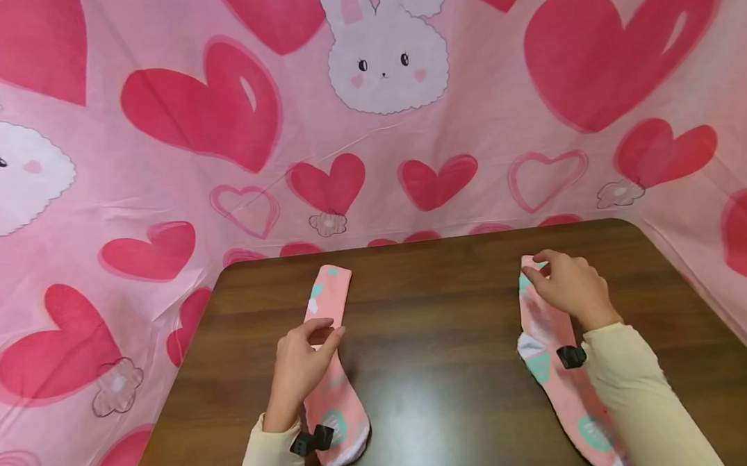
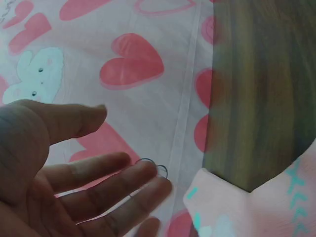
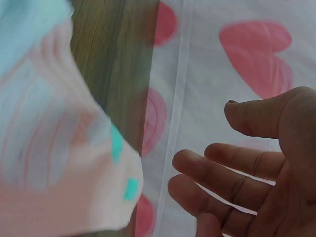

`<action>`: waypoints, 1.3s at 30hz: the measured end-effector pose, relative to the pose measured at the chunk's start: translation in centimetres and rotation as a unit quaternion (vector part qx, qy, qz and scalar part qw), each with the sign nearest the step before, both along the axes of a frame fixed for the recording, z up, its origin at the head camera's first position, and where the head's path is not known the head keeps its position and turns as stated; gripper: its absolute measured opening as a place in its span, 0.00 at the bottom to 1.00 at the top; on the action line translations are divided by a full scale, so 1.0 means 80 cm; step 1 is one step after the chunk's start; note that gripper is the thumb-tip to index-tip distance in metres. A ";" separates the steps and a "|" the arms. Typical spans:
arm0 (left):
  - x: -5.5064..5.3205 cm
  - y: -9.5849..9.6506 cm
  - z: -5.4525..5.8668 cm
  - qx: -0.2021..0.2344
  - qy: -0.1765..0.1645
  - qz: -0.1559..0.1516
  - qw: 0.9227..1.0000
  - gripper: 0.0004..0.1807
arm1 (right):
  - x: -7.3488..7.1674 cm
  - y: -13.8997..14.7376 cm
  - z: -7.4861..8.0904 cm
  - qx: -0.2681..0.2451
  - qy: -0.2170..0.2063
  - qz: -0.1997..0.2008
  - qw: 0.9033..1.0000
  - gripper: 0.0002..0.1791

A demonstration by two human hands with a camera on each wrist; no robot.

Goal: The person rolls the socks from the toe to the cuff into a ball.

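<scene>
Two pink socks with mint and white patches lie flat on a brown wooden table, well apart. The left sock (image 1: 329,301) points its cuff to the far edge and its white toe to the near side. My left hand (image 1: 300,361) hovers over its middle, thumb and fingers apart with nothing between them. Over the cuff end of the right sock (image 1: 540,319) is my right hand (image 1: 573,287), also holding nothing. My right forearm hides part of that sock's foot. In the right wrist view, the sock (image 3: 54,202) is beside relaxed, spread fingers (image 3: 232,182).
The wooden table (image 1: 440,327) has rounded far corners. A pink cloth (image 1: 394,135) printed with red hearts and white rabbits hangs behind it and along both sides. Small black cameras (image 1: 313,438) are strapped at both wrists over cream sleeves (image 1: 637,381).
</scene>
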State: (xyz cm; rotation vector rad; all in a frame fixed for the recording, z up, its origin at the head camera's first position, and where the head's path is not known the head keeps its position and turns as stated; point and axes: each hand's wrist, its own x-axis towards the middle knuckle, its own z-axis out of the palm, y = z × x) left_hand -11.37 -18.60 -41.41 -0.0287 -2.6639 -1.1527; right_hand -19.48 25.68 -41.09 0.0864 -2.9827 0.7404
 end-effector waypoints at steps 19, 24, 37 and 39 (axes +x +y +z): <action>0.028 -0.001 -0.027 0.117 -0.054 0.043 0.991 0.08 | -0.072 -0.131 -0.004 -0.050 -0.035 0.047 0.997 0.20; 0.038 -0.003 -0.034 0.151 -0.081 0.061 0.983 0.08 | -0.084 -0.171 -0.008 -0.084 -0.047 0.051 0.994 0.19; 0.080 -0.020 -0.051 0.078 -0.150 0.043 0.985 0.17 | -0.098 -0.288 -0.020 -0.131 -0.072 0.050 0.987 0.16; 0.086 -0.021 -0.054 0.070 -0.153 0.055 0.984 0.17 | -0.100 -0.301 -0.023 -0.135 -0.072 0.051 0.987 0.15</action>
